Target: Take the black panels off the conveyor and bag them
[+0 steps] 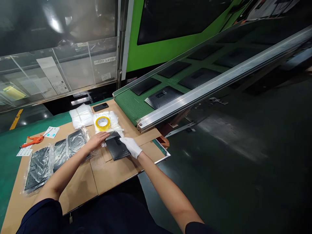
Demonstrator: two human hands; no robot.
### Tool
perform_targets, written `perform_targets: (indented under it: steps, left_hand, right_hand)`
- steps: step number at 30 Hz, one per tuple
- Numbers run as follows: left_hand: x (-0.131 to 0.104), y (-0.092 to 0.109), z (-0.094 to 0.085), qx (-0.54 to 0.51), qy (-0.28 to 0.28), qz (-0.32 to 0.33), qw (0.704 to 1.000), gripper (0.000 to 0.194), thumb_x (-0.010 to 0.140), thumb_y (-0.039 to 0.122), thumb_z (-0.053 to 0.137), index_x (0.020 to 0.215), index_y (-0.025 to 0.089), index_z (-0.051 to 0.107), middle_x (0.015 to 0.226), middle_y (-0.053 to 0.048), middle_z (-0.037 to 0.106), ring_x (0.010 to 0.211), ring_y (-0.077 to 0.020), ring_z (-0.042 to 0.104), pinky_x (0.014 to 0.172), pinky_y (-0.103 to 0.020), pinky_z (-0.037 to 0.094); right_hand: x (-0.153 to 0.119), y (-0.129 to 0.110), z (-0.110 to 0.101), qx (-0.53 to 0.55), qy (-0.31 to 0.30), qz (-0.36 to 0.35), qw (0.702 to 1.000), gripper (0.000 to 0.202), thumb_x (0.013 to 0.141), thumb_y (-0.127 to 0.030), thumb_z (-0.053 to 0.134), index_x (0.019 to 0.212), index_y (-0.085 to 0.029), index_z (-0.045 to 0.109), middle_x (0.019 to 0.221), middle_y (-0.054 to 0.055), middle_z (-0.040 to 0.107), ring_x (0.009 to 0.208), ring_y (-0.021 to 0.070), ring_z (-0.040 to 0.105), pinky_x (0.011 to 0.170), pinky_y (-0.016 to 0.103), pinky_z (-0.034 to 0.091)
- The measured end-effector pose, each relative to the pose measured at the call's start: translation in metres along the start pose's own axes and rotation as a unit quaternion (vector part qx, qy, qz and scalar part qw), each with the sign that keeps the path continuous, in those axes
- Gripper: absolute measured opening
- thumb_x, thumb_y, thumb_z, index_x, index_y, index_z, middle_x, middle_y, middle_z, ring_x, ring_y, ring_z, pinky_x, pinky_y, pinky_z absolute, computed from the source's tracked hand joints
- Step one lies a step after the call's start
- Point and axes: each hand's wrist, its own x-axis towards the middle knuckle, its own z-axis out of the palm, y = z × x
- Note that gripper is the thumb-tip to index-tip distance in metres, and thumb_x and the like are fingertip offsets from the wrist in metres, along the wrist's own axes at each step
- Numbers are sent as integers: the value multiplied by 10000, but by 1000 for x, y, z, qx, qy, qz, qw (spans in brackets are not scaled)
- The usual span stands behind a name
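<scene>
1. While the right hand (131, 147), in a white glove, grasps the black panel (116, 149) along its right edge, the left hand (99, 139) lies at its upper-left corner; whether those bare fingers pinch or merely rest, I cannot tell.
2. That panel is at the right part of the cardboard-covered counter (114, 175), just nearer than the yellow tape roll (102, 123).
3. Handling this single panel seems the step at hand; the next move probably calls for steady support at its edges, sparing the face from scuffs.
4. Counted: one panel between the hands, three bagged panels (59, 150) to the left, at least six more on the green conveyor (128, 105).
5. Also one tape roll, one phone (100, 107), one orange tool (35, 140) and two white plastic stacks (81, 117).
</scene>
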Motion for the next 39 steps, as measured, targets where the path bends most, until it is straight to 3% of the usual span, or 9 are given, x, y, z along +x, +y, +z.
perform_targets:
  steps: [6, 10, 14, 16, 19, 21, 25, 30, 39]
  left_hand:
    - [5, -3, -12, -91, 78, -88, 989, 415, 1013, 236, 425, 1349, 192, 666, 1409, -125, 691, 1320, -248, 648, 1154, -480, 496]
    - [11, 3, -44, -130, 112, -160, 972, 360, 981, 305, 469, 1181, 197, 748, 1222, -90, 784, 1187, -267, 714, 1035, -387, 553]
    - [15, 25, -94, -148, 164, -198, 955, 366, 961, 443, 537, 945, 156, 764, 846, -37, 776, 867, -245, 720, 783, -285, 547]
    - [15, 45, -114, -178, 188, -200, 945, 389, 942, 498, 581, 876, 153, 750, 776, -20, 734, 790, -223, 680, 713, -266, 514]
    - [14, 81, -128, -259, 213, -198, 921, 417, 926, 547, 618, 823, 160, 732, 799, -27, 727, 806, -218, 658, 723, -275, 509]
    - [12, 102, -127, -306, 213, -191, 908, 437, 928, 569, 613, 819, 162, 728, 818, -32, 725, 826, -215, 647, 751, -288, 513]
    - [6, 122, -110, -363, 227, -199, 882, 473, 938, 609, 594, 820, 166, 708, 788, -23, 690, 770, -183, 609, 716, -282, 495]
    - [5, 124, -88, -336, 346, -256, 838, 577, 950, 714, 495, 709, 195, 573, 707, -2, 577, 685, -152, 505, 648, -267, 435]
    - [8, 127, -89, -246, 376, -265, 853, 658, 941, 830, 302, 641, 250, 382, 643, 6, 406, 646, -169, 390, 591, -299, 359]
  right_hand:
    - [-19, -8, -6, 80, -30, 43, 995, 562, 883, -743, 541, 727, -206, 593, 624, 48, 690, 493, 174, 622, 448, 280, 443]
    - [-34, -4, -7, 78, -43, 19, 996, 484, 888, -670, 583, 882, -188, 627, 696, 39, 705, 481, 157, 638, 432, 261, 434]
    - [-42, -25, -17, -22, 74, -108, 991, 398, 861, -504, 698, 1111, -194, 697, 1034, 106, 775, 933, 246, 745, 853, 405, 604]
    - [-42, -46, -25, -70, 152, -204, 964, 518, 810, -460, 779, 1255, -213, 680, 1322, 139, 704, 1242, 296, 654, 1105, 475, 506]
    - [-37, -77, -31, -65, 166, -286, 942, 788, 744, -450, 856, 1442, -214, 577, 1508, 151, 584, 1375, 321, 567, 1192, 492, 437]
    - [-35, -91, -30, -44, 134, -289, 947, 771, 745, -441, 857, 1432, -211, 594, 1433, 135, 651, 1296, 310, 631, 1156, 472, 477]
    - [-38, -98, -16, -2, 107, -231, 967, 392, 822, -455, 775, 1119, -198, 771, 1072, 81, 803, 1021, 273, 736, 1003, 412, 567]
    - [-44, -95, -2, 66, 83, -214, 971, 421, 794, -523, 787, 1056, -194, 794, 1004, 72, 815, 937, 256, 743, 921, 386, 586]
    - [-48, -107, -6, 107, 150, -275, 943, 338, 802, -549, 805, 806, -215, 746, 860, 51, 760, 841, 211, 696, 840, 347, 565]
